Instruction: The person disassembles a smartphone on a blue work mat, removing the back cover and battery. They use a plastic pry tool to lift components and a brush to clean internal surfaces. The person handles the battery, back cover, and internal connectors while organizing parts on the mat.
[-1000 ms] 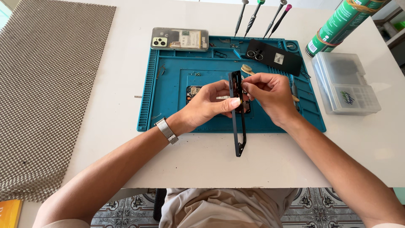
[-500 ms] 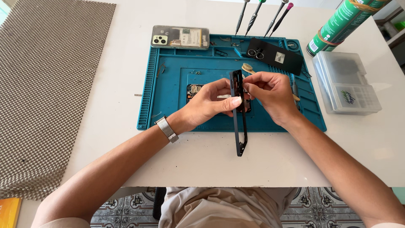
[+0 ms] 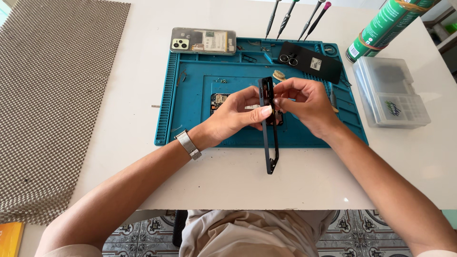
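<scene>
Nearest the camera: person's lap in beige clothing, both forearms reaching over the white table [image 3: 228, 185] edge. Metal-band watch [image 3: 187, 144] on left wrist.

Phone frame [image 3: 269, 128], black, held edge-on to the camera and roughly upright, above the near edge of the blue work mat [image 3: 190, 95]; lower end hangs over bare table just in front of the mat. Left hand [image 3: 235, 116] pinches it from the left, thumb flat across the frame's edge, fingers curled behind, closed on the frame. Right hand [image 3: 304, 104] grips the upper part from the right, fingertips narrow and pressed to the frame near its top.

Under the hands, on the mat: a small circuit board [image 3: 220, 100], partly hidden. Small round brush-like part [image 3: 279, 75] just behind the frame's top.

Far edge of mat: black back cover [image 3: 312, 62] with two camera rings at right; opened phone [image 3: 203, 40] with battery showing at left, overlapping the mat's rim.

Beyond: four screwdrivers [image 3: 295, 16] standing upright. Green can [image 3: 383, 28] at far right, clear plastic parts box [image 3: 392, 93] near it. Grey woven mat [image 3: 52, 95] covers table's left side.
</scene>
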